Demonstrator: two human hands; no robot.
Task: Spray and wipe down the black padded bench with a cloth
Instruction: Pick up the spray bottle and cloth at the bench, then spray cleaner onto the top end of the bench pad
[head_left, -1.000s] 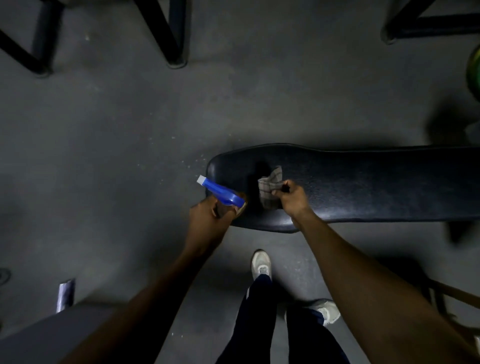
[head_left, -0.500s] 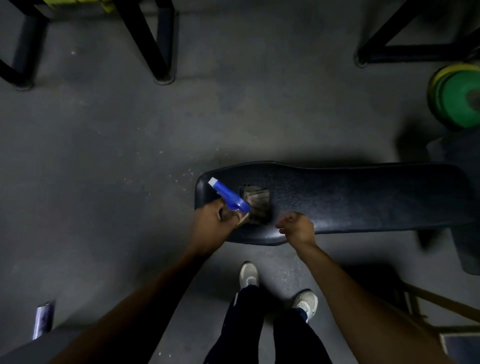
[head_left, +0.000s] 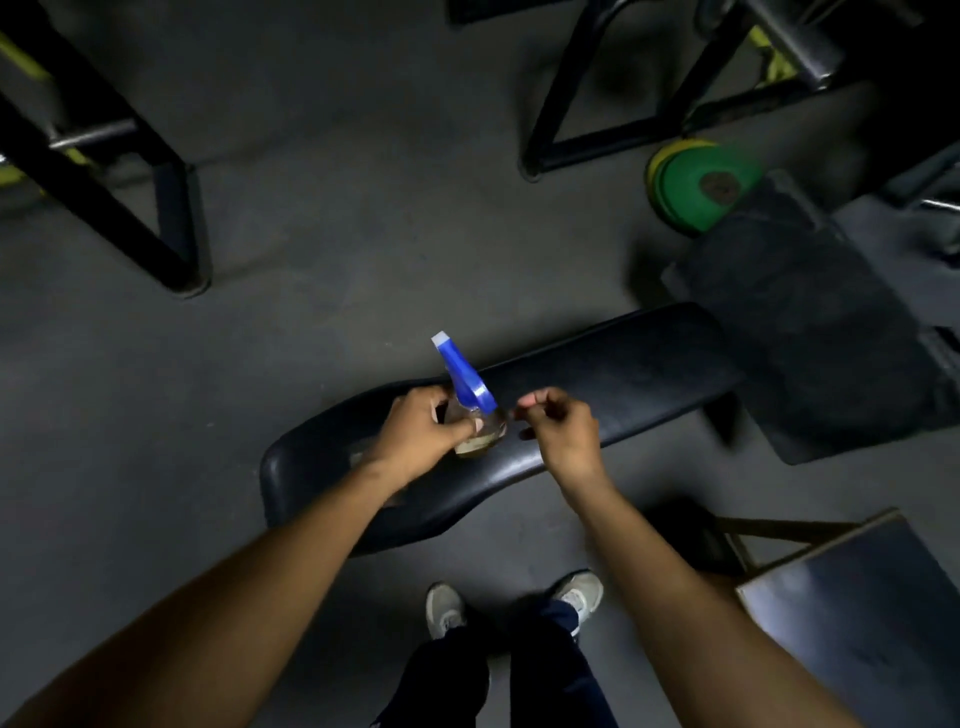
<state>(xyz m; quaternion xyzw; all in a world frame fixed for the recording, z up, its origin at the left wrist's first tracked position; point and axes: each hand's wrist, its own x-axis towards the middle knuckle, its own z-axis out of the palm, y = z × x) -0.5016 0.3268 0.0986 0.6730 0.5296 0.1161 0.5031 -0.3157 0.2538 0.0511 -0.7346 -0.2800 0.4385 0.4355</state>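
Observation:
The black padded bench (head_left: 623, 374) runs diagonally from lower left to upper right over the grey floor. My left hand (head_left: 415, 436) grips a clear spray bottle with a blue trigger head (head_left: 465, 379) above the bench's near end, nozzle pointing up and away. Just right of the bottle, my right hand (head_left: 561, 431) hovers with curled fingers and holds nothing. A pale patch that looks like the cloth (head_left: 358, 458) lies on the bench, mostly hidden under my left wrist.
A green and yellow weight plate (head_left: 711, 187) lies beyond the bench's far end, beside a dark pad (head_left: 805, 322). Black equipment frames stand at far left (head_left: 171, 223) and top middle (head_left: 571, 140). A flat seat (head_left: 857, 613) sits at lower right. My shoes (head_left: 447, 608) stand near the bench.
My right hand let go of the cloth, which stayed on the bench, and lifted towards the bottle. The bottle tipped more upright. My view swung so the bench now lies diagonally.

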